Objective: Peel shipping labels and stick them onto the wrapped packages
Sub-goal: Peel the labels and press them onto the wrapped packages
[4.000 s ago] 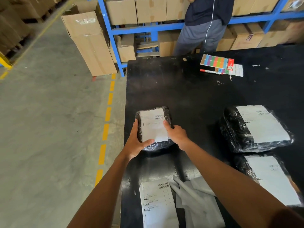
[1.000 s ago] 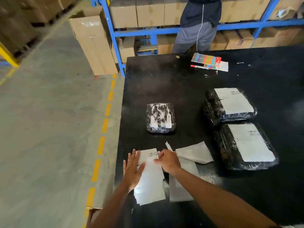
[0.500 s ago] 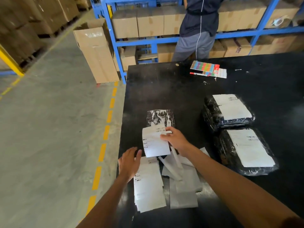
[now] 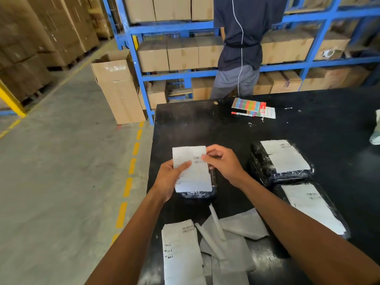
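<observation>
Warehouse bench: black table (image 4: 205, 128), blue racking (image 4: 131, 64) with cartons behind. One label (image 4: 192, 169) is held over a small wrapped package (image 4: 203, 193) near the table's left edge. It is pinched at its left edge by the left hand (image 4: 170, 178), thumb on the face, and at its right edge by the right hand (image 4: 223, 163), fingers curled. Two labelled packages (image 4: 281, 161) are seen to the right. A label stack (image 4: 181, 251) and peeled backings (image 4: 236, 239) lie nearer. A colour card (image 4: 247, 104) and marker (image 4: 241, 114) lie far side. A person (image 4: 244, 38) stands at the racking.
</observation>
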Action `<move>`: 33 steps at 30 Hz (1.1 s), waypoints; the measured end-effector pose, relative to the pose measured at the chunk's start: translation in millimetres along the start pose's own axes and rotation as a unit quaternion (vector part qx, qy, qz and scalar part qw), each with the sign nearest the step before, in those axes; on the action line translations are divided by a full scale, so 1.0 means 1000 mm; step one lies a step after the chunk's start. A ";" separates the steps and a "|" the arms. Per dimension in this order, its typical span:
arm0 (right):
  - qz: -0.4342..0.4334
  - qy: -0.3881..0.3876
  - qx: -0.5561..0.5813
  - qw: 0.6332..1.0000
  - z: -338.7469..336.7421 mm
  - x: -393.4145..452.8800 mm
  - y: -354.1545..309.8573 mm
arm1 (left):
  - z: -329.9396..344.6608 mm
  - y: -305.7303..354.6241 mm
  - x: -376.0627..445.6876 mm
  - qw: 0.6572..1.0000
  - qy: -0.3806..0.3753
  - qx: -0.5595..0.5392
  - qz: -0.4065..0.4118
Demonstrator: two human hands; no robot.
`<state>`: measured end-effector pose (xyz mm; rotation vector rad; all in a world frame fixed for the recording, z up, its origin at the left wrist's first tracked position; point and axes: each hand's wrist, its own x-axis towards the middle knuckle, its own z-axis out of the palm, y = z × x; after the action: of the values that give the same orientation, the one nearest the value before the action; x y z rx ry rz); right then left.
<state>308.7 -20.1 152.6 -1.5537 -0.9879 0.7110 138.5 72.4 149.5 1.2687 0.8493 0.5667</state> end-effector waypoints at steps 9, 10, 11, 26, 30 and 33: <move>-0.020 -0.017 0.015 1.000 0.004 0.012 -0.009 | -0.005 0.023 0.013 0.998 0.056 -0.006 0.033; -0.024 -0.024 0.004 0.999 0.004 0.012 -0.009 | -0.005 0.024 0.013 0.998 0.058 -0.005 0.034; -0.030 -0.031 -0.005 0.999 0.004 0.012 -0.009 | -0.006 0.024 0.013 0.998 0.058 -0.004 0.036; -0.046 -0.074 -0.077 0.993 -0.001 0.010 -0.013 | -0.011 0.027 0.005 0.998 0.050 0.026 0.033; -0.036 -0.095 -0.054 0.993 0.000 0.008 -0.017 | -0.011 0.027 0.002 0.999 0.038 0.011 0.026; -0.023 -0.113 -0.031 0.993 0.000 0.007 -0.019 | -0.012 0.026 -0.001 1.000 0.017 -0.013 0.018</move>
<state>307.7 -13.2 172.0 -1.5213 -1.2191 0.8455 130.1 85.0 174.2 1.2558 0.8451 0.6274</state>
